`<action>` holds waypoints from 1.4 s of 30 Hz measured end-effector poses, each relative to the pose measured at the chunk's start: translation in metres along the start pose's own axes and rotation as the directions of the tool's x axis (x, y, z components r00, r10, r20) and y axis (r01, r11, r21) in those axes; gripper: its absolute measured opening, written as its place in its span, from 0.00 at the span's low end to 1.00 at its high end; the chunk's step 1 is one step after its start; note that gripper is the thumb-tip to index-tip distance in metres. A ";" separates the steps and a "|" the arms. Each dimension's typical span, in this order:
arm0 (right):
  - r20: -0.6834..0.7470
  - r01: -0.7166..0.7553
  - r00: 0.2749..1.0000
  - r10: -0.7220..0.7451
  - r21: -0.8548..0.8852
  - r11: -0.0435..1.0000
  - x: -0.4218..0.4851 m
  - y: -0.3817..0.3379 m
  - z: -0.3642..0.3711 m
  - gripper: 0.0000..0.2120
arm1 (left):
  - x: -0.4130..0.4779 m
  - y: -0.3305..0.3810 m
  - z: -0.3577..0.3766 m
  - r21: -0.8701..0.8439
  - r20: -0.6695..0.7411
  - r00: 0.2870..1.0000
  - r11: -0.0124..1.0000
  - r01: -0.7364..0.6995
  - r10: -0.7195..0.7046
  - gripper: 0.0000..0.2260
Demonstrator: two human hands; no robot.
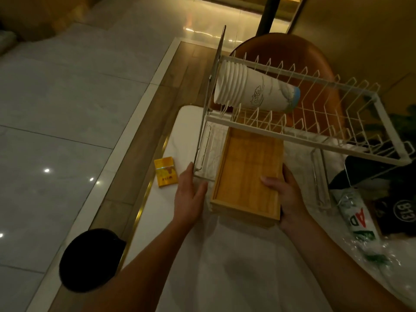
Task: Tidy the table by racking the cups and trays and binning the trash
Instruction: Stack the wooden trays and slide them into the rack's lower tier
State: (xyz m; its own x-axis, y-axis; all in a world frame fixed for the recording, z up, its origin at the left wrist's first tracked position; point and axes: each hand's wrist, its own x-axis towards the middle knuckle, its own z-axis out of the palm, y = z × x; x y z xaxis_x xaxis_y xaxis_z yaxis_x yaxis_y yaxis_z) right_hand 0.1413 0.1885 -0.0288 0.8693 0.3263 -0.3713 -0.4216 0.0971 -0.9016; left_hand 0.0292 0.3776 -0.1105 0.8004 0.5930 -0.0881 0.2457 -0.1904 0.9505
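Head view: a shallow rectangular honey-coloured wooden tray (247, 172) lies flat on the white stone worktop (225, 266), its far end already under the upper tier of the white two-tier wire dish rack (292, 136) and its near end sticking out toward the person. The right hand (288, 194) has its grip clamped on the tray's near right corner, with the thumb lying on the tray floor and the fingers wrapped round the outer wall. The left hand (189, 194) is apart from the tray, just beside its left wall. Its fingers are straight against the rack's chrome post and its grip closes on nothing.

To do the step well, I would brace the rack with the left hand and push the tray straight in, flat and parallel to the side frames, so that no corner catches a wire.

A nested stack of white paper cups (252, 88) lies on its side in the upper tier. A small yellow card packet (165, 172) rests on the worktop left of the rack.
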 end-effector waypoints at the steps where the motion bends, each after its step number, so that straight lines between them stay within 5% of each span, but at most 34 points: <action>1: 0.002 0.008 1.000 -0.008 0.002 1.000 0.008 0.000 0.000 0.29 | 0.001 -0.003 0.003 -0.035 -0.015 1.000 0.999 0.009 -0.009 0.28; 14: -0.047 -0.022 0.998 0.028 0.127 0.992 0.036 0.003 0.018 0.29 | 0.010 -0.012 -0.006 -0.220 0.032 0.992 0.968 0.123 -0.118 0.19; 18: -0.064 -0.032 0.997 0.040 0.121 0.992 0.036 -0.002 0.022 0.28 | 0.012 -0.004 -0.012 -0.291 0.075 0.985 0.942 0.169 -0.153 0.23; 22: -0.055 -0.013 0.998 0.020 0.127 0.992 0.040 -0.001 0.024 0.26 | 0.011 0.010 -0.012 -0.261 0.101 0.986 0.952 0.158 -0.136 0.16; 26: 0.002 -0.011 1.000 0.011 0.136 0.991 0.045 0.005 0.021 0.25 | 0.011 0.006 -0.009 -0.292 0.075 0.984 0.940 0.175 -0.160 0.25; 33: 0.031 0.050 0.998 -0.054 0.120 0.992 0.054 0.000 0.024 0.27 | 0.010 0.001 -0.011 -0.236 0.071 0.985 0.957 0.167 -0.154 0.21; 42: 0.043 -0.066 0.997 0.062 0.091 0.994 0.065 -0.007 0.026 0.23 | 0.009 0.005 -0.012 -0.223 0.082 0.980 0.955 0.194 -0.180 0.21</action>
State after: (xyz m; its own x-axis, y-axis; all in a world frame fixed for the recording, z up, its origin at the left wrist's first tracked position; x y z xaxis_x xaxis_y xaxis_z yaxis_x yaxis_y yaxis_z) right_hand 0.1939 0.2333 -0.0409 0.8292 0.3723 -0.4168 -0.4998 0.1601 -0.8512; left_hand 0.0305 0.3916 -0.1028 0.7855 0.5511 -0.2817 0.2678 0.1077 0.9574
